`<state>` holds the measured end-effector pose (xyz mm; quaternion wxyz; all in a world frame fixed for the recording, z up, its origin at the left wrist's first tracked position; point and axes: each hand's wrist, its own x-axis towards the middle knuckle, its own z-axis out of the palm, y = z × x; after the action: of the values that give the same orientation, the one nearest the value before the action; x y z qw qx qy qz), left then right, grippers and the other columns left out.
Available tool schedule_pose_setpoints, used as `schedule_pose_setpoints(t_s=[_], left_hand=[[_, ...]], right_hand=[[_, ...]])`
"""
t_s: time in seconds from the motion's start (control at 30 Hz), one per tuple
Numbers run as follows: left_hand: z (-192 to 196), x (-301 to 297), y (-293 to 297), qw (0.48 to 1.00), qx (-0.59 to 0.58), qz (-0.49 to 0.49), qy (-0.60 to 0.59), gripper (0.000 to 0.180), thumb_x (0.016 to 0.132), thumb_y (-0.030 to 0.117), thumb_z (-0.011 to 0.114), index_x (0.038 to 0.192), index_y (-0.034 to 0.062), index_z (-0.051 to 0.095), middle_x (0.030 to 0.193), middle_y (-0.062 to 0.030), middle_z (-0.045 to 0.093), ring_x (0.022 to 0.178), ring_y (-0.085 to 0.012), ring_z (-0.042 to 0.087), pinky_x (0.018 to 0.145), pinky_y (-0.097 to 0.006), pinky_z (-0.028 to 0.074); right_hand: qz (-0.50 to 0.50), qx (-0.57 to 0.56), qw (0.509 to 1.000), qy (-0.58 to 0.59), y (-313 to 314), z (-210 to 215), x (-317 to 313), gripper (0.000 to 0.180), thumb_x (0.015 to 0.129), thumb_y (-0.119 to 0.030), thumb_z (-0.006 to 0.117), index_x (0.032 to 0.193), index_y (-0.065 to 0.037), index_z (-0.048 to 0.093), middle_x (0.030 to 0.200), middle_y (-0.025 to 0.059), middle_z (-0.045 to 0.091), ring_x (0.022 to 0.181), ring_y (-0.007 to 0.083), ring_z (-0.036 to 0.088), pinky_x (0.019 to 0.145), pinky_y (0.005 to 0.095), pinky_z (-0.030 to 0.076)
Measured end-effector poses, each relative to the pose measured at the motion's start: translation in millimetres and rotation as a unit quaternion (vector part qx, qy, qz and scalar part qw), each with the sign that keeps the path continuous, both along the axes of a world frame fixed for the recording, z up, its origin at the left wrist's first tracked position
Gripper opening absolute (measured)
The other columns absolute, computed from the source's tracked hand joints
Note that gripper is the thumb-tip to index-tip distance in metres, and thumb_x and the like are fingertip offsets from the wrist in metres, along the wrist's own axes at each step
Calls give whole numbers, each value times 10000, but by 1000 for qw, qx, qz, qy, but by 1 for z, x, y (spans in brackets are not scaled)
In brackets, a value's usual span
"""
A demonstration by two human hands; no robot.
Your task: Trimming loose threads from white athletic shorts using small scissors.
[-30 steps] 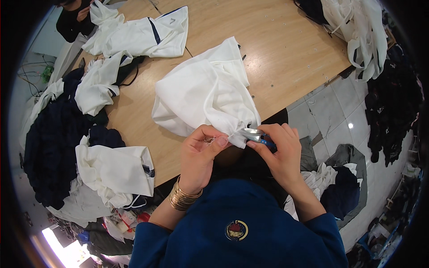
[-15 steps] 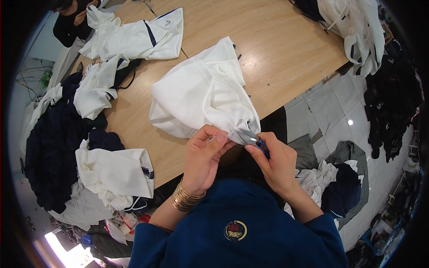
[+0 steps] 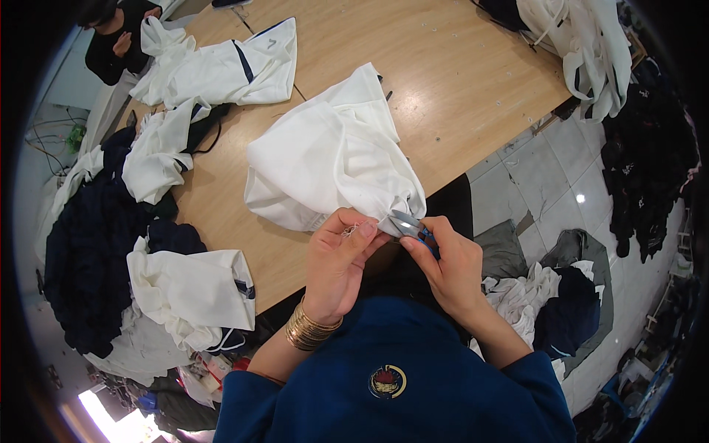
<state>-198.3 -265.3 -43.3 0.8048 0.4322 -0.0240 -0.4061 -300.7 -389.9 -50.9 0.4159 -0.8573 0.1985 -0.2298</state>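
Note:
A white garment lies bunched on the wooden table, its near edge pulled over the table's front. My left hand pinches that edge between thumb and fingers; gold bangles sit on the wrist. My right hand holds small metal thread snips with a blue handle, blades pointing at the pinched fabric beside my left fingertips.
More white garments lie at the table's back left and left edge, beside a dark navy heap. White clothes hang at the back right. Clothes lie on the tiled floor. A person in black sits at the far left.
My hands drew closer together and the snips moved left up to the fabric edge. The left fingers shifted their pinch along the hem.

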Motion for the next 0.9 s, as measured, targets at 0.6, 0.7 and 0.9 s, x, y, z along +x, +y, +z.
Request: schedule_pose_setpoints(t_s=[0.6, 0.7, 0.9], left_hand=[[1, -2, -4, 999, -13, -9, 32, 68, 905, 110, 566, 902, 45, 549, 951, -61, 617, 952, -170, 597, 918, -346, 460], [-2, -1, -2, 999, -13, -7, 28, 68, 903, 108, 568, 902, 43, 550, 951, -64, 618, 945, -172, 600, 915, -347, 463], [-1, -1, -1, 1000, -13, -10, 19, 64, 892, 94, 580, 899, 38, 548, 944, -62, 615, 942, -174, 602, 894, -340, 476]], right_hand=[[-9, 33, 999, 1, 0, -5, 0, 205, 818, -212, 676, 867, -47, 565, 607, 69, 530, 511, 205, 543, 463, 292, 416], [-15, 20, 1000, -17, -1, -2, 0, 195, 809, -206, 680, 853, -51, 570, 626, 69, 539, 524, 209, 548, 470, 295, 415], [-8, -29, 1000, -4, -3, 0, -2, 196, 793, -209, 690, 848, -60, 576, 644, 59, 551, 540, 205, 559, 477, 294, 417]])
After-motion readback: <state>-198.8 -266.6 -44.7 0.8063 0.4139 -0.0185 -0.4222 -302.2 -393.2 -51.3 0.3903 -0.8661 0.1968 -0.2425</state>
